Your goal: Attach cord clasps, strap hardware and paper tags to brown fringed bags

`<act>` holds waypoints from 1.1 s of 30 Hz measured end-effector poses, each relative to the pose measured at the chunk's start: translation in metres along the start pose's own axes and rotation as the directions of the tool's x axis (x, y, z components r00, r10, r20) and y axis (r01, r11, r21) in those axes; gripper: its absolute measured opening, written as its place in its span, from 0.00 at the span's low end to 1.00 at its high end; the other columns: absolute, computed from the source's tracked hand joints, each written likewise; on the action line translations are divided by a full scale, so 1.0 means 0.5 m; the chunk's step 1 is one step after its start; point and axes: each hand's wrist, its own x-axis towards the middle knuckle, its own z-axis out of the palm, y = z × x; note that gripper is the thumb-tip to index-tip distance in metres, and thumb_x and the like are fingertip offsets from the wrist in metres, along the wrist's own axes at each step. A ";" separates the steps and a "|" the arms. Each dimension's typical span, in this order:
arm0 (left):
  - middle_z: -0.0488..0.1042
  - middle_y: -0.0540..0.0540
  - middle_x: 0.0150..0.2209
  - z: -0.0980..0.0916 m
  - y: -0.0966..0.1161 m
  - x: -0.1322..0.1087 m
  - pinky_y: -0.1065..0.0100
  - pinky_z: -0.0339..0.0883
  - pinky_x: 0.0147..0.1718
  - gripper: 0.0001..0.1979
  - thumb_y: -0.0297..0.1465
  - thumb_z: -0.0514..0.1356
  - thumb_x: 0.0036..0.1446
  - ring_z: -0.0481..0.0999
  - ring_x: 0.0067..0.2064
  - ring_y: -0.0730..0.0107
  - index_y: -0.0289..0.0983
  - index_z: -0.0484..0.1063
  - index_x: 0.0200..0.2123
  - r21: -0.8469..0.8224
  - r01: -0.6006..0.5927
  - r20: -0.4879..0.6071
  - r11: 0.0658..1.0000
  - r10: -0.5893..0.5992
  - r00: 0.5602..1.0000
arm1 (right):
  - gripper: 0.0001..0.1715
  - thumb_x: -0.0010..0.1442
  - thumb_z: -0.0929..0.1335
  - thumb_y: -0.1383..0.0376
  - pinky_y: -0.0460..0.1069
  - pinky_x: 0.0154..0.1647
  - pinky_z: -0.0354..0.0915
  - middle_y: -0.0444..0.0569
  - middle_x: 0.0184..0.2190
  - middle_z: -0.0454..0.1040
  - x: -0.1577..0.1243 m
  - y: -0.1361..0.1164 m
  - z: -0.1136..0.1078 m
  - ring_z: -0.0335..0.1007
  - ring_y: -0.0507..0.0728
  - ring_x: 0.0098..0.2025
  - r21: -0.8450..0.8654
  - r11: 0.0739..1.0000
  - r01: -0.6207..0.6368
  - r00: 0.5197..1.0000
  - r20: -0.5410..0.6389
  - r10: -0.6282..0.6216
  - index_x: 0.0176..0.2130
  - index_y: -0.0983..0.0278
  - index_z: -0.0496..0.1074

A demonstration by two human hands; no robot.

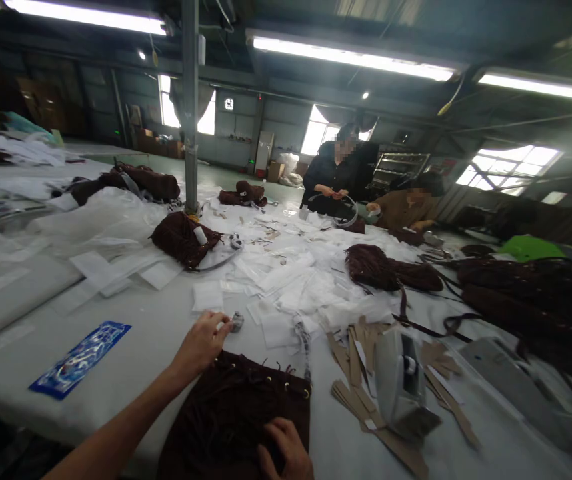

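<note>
A dark brown fringed bag (241, 407) with gold eyelets along its upper edge lies on the white-covered table, close in front of me. Just beyond its upper left corner, my left hand (210, 339) is closed, thumb and fingertips pinching a small grey wrapped bundle (237, 323). My right hand (286, 450) rests on the bag's fringe, fingers bent and apart; its lower part is cut off by the frame. A grey wrapped strap (304, 347) runs up from the bag's right corner.
A blue printed packet (81, 360) lies to the left. At right are brown paper strips (351, 400), a grey box-like holder (400, 380) and more brown bags (381, 267). White sheets (286, 280) cover the middle. A post (191, 107) and two people stand or sit beyond.
</note>
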 end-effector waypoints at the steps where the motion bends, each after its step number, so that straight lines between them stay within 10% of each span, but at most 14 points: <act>1: 0.75 0.37 0.39 -0.001 0.012 -0.009 0.58 0.68 0.40 0.22 0.47 0.49 0.59 0.76 0.41 0.54 0.36 0.73 0.37 -0.041 0.056 0.049 0.998 -0.054 0.997 | 0.13 0.55 0.68 0.54 0.49 0.40 0.72 0.50 0.34 0.77 -0.002 0.007 0.000 0.75 0.59 0.37 0.003 1.000 0.011 1.000 0.003 -0.011 0.34 0.59 0.78; 7: 0.75 0.36 0.17 0.063 0.019 -0.086 0.69 0.63 0.13 0.30 0.58 0.51 0.52 0.74 0.17 0.61 0.35 0.69 0.23 -0.260 0.477 0.463 0.839 -0.325 0.825 | 0.11 0.54 0.67 0.66 0.48 0.42 0.71 0.50 0.36 0.76 -0.016 0.036 0.004 0.75 0.58 0.39 -0.003 0.997 0.073 0.997 0.017 -0.073 0.38 0.60 0.77; 13: 0.71 0.47 0.11 0.077 0.019 -0.076 0.76 0.58 0.11 0.10 0.28 0.70 0.42 0.69 0.12 0.69 0.32 0.71 0.22 -0.499 0.527 0.566 0.688 -0.202 0.799 | 0.12 0.53 0.66 0.70 0.49 0.43 0.71 0.52 0.39 0.75 -0.016 0.023 -0.005 0.75 0.58 0.41 -0.026 0.995 0.098 0.990 0.100 -0.095 0.38 0.63 0.76; 21: 0.78 0.44 0.31 0.133 -0.002 -0.183 0.68 0.71 0.39 0.06 0.26 0.60 0.56 0.79 0.35 0.70 0.33 0.70 0.38 -0.703 0.634 0.653 0.320 -0.062 0.755 | 0.12 0.53 0.65 0.68 0.49 0.39 0.70 0.51 0.37 0.74 -0.007 -0.021 -0.013 0.74 0.58 0.39 0.047 0.999 0.011 0.993 0.114 -0.016 0.36 0.63 0.76; 28: 0.79 0.37 0.39 0.174 -0.065 -0.190 0.58 0.67 0.47 0.16 0.19 0.58 0.53 0.79 0.44 0.59 0.34 0.67 0.46 -0.747 0.647 0.659 0.150 0.043 0.751 | 0.14 0.48 0.66 0.64 0.51 0.45 0.67 0.53 0.37 0.78 0.025 -0.011 -0.042 0.73 0.61 0.42 0.187 0.949 -0.254 0.967 0.078 0.243 0.35 0.65 0.77; 33: 0.78 0.38 0.42 0.182 -0.075 -0.189 0.61 0.66 0.46 0.18 0.20 0.60 0.52 0.78 0.45 0.60 0.36 0.67 0.47 -0.775 0.628 0.629 0.068 0.176 0.757 | 0.28 0.55 0.63 0.48 0.49 0.28 0.67 0.53 0.31 0.78 0.041 -0.044 -0.047 0.72 0.59 0.29 0.226 0.874 -0.429 0.902 0.064 0.426 0.40 0.69 0.75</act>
